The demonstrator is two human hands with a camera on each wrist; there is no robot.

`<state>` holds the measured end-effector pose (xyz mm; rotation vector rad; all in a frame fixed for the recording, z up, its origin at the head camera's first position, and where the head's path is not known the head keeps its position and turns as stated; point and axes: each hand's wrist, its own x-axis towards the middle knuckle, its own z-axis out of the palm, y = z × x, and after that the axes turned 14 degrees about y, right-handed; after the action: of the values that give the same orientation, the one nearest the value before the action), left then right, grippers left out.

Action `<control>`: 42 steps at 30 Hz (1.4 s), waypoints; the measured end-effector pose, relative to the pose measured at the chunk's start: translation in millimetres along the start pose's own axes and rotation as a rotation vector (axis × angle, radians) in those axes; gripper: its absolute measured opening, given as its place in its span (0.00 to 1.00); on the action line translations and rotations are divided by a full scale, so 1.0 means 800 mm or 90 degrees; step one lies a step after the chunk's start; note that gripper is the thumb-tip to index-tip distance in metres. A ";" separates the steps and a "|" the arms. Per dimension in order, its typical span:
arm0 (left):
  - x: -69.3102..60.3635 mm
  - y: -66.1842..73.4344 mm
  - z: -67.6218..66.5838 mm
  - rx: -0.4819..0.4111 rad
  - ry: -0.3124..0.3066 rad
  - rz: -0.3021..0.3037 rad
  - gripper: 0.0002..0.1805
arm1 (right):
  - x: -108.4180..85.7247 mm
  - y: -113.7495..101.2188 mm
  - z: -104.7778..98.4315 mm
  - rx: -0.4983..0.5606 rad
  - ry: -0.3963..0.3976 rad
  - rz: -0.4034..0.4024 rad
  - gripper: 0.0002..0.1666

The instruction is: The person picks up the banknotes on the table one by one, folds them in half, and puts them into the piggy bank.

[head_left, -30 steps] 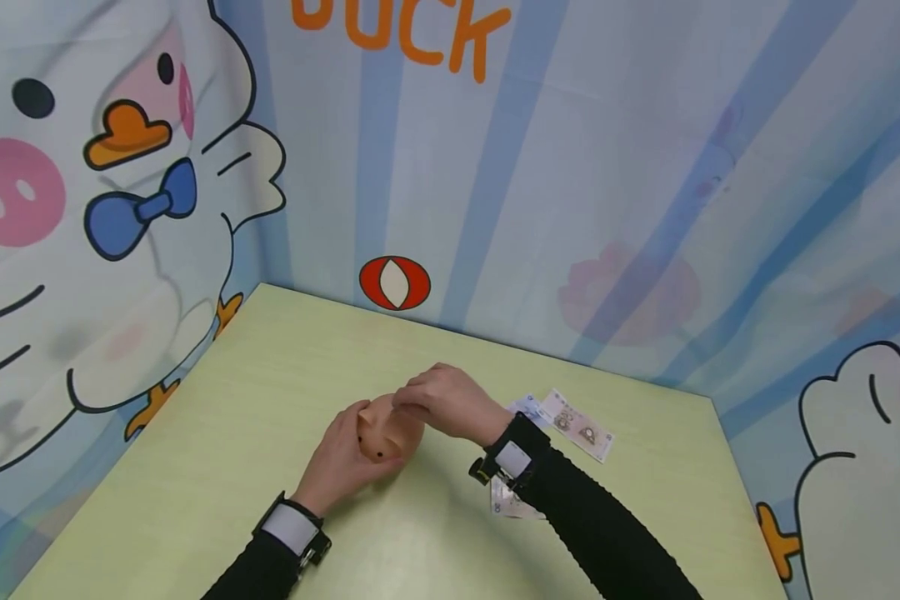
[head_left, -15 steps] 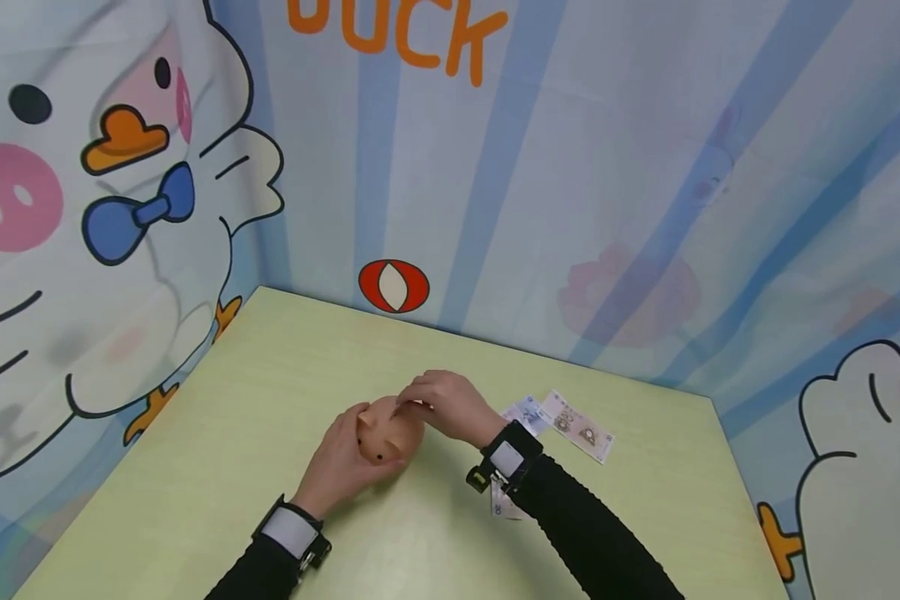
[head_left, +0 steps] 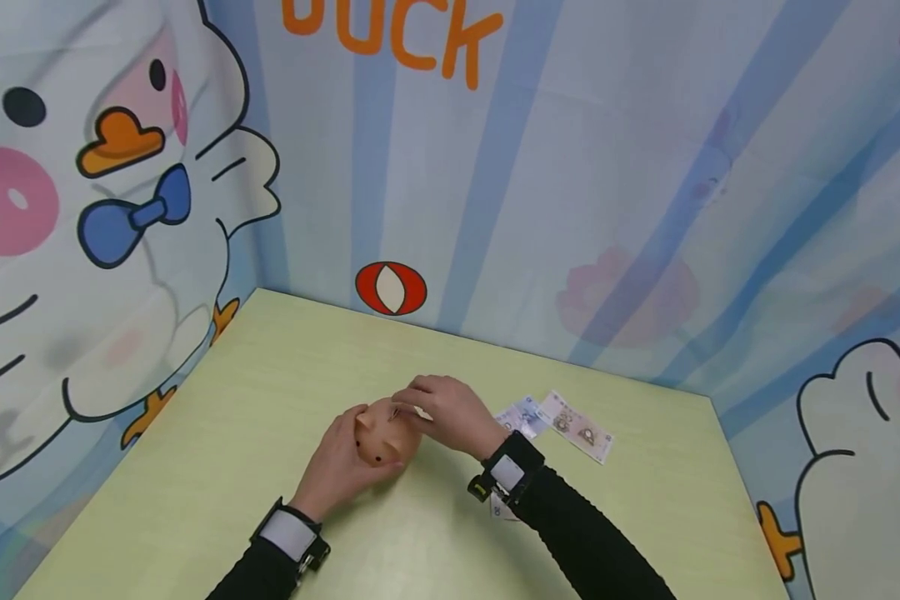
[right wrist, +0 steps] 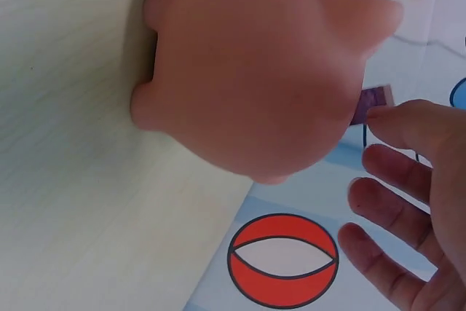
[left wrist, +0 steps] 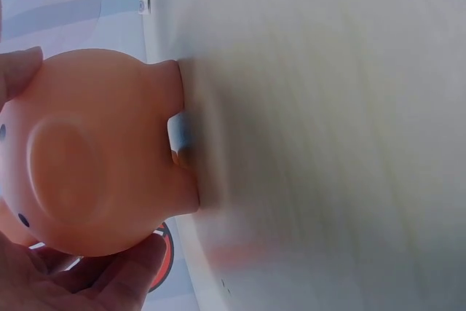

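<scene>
Peach-coloured and smooth, a pig-shaped bank [head_left: 378, 437] stands on the pale yellow bench [head_left: 285, 375], its face turned toward the person, as a banknote appears to be going in at the top. The left hand [head_left: 339, 467] grips the bank, thumb on one side and fingers clamped on the other. At the pig's back, the right hand [head_left: 453, 412] sets its thumb against a folded note [right wrist: 373, 103] whose end juts from the top; its other fingers are spread apart, clear of the paper. The step in hand looks to be feeding that note in, though the opening itself is hidden. The next move, by this reading, calls for a straight push with the thumb or a fingertip while the left hand braces the bank. Just beyond the right wrist lie a bluish note [head_left: 523, 415] and a pinkish note [head_left: 579, 427], with another note [head_left: 502, 507] partly hidden under the forearm. Their printed figures are too small to read. Orange lettering [head_left: 397, 33] on the cartoon backdrop [head_left: 622, 167] gives "UCK" after a cropped first letter, probably a D; no brand is legible on the wrist straps [head_left: 288, 533].
</scene>
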<state>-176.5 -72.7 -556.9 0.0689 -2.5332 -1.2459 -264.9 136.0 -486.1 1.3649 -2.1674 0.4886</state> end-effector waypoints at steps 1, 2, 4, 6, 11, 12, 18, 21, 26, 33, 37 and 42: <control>0.000 0.000 0.000 0.000 0.000 0.001 0.58 | 0.000 -0.002 -0.001 -0.002 0.010 -0.015 0.14; -0.001 0.000 0.000 0.000 0.001 0.001 0.58 | -0.001 -0.004 -0.002 -0.006 0.020 -0.030 0.14; -0.001 0.001 0.000 -0.001 0.002 0.000 0.58 | -0.002 -0.007 -0.002 -0.015 0.034 -0.052 0.14; -0.002 0.001 0.000 -0.001 0.000 -0.003 0.58 | -0.003 -0.009 -0.002 -0.027 0.043 -0.056 0.13; -0.003 0.003 0.002 0.003 -0.014 -0.018 0.59 | -0.013 -0.009 0.002 -0.032 0.031 -0.023 0.12; -0.004 0.003 0.002 0.005 -0.015 -0.020 0.60 | -0.015 -0.009 0.003 -0.030 0.025 -0.016 0.12; -0.005 0.004 0.000 0.010 -0.009 -0.018 0.60 | -0.029 -0.012 0.005 -0.034 -0.003 0.006 0.16; -0.005 0.002 0.000 0.013 -0.010 -0.017 0.60 | -0.033 -0.014 0.006 -0.036 -0.001 0.014 0.17; -0.005 0.001 0.001 0.011 -0.012 -0.015 0.60 | -0.038 -0.013 0.005 -0.020 0.006 0.036 0.16; -0.005 0.002 -0.002 0.002 -0.024 -0.021 0.62 | -0.050 0.000 -0.009 -0.017 0.030 0.090 0.15; -0.003 0.008 -0.012 0.008 -0.024 -0.014 0.66 | -0.061 0.012 -0.025 -0.020 0.028 0.133 0.14; 0.006 0.026 -0.023 0.005 0.011 0.040 0.63 | -0.080 0.033 -0.047 -0.024 0.029 0.204 0.14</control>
<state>-173.6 -74.8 -528.8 0.0027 -2.5050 -1.2070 -257.2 213.7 -495.1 0.9788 -2.3555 0.5878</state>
